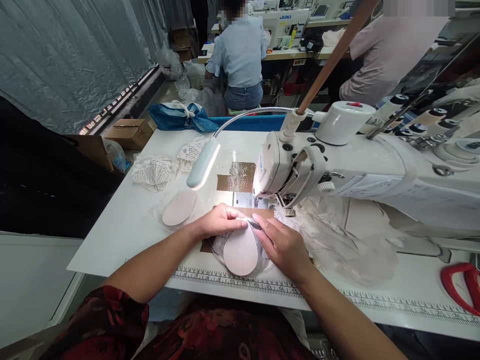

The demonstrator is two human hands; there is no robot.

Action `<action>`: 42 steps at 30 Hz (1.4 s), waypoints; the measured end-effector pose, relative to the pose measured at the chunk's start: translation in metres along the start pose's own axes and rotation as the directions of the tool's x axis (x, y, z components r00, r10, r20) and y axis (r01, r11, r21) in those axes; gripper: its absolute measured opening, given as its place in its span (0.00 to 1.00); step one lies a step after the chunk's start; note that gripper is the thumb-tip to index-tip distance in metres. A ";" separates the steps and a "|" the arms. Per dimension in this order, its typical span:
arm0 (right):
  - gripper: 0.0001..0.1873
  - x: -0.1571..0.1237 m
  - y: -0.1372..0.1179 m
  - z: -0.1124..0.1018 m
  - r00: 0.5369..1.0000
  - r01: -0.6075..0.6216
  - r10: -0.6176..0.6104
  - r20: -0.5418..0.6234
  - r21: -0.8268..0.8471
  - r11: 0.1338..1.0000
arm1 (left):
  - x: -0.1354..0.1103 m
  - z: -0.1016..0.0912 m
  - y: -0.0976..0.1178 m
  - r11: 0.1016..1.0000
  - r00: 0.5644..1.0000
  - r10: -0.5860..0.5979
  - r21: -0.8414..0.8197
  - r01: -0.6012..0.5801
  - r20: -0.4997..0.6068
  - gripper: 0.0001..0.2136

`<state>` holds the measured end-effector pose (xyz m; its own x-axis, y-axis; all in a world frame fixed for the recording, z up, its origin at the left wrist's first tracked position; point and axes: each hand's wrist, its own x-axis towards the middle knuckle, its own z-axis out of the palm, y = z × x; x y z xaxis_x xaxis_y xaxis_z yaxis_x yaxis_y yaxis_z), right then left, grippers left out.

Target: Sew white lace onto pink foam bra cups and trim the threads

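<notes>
Just in front of the sewing machine's needle area, a pale teardrop-shaped bra pad point(241, 254) lies on sheer lace fabric point(265, 261). My left hand point(222, 220) pinches the top of this piece between thumb and fingers. From the other side my right hand point(282, 244) closes around a small dark metal tool point(255, 225), which looks like thread snips. Its tip meets the fabric edge by my left fingertips; the exact contact is too small to make out. To the left lies a second pale pad point(179, 209) on sheer fabric.
The white sewing machine point(277, 160) stands close beyond my hands, with a lit lamp point(203, 164) on its left. Lace pieces point(155, 172) lie at back left, a heap of sheer fabric point(348, 240) at right. Red-handled scissors point(461, 285) rest far right. Two people sit ahead.
</notes>
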<state>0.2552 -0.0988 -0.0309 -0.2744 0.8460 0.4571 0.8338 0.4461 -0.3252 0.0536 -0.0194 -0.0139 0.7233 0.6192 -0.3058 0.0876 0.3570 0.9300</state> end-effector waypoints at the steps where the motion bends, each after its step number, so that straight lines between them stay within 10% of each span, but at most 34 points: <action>1: 0.17 0.000 0.000 0.000 1.000 -0.004 0.004 0.006 0.004 1.000 | 0.000 0.001 0.001 1.000 1.000 -0.002 -0.001 0.002 -0.002 0.16; 42: 0.14 0.008 -0.004 0.001 0.987 0.075 -0.082 -0.141 -0.057 0.996 | -0.001 0.000 -0.001 0.998 1.000 -0.021 -0.051 0.022 0.013 0.16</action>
<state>0.2498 -0.0938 -0.0268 -0.2719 0.7571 0.5940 0.8367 0.4909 -0.2427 0.0530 -0.0204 -0.0146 0.7301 0.6024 -0.3225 0.0678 0.4058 0.9115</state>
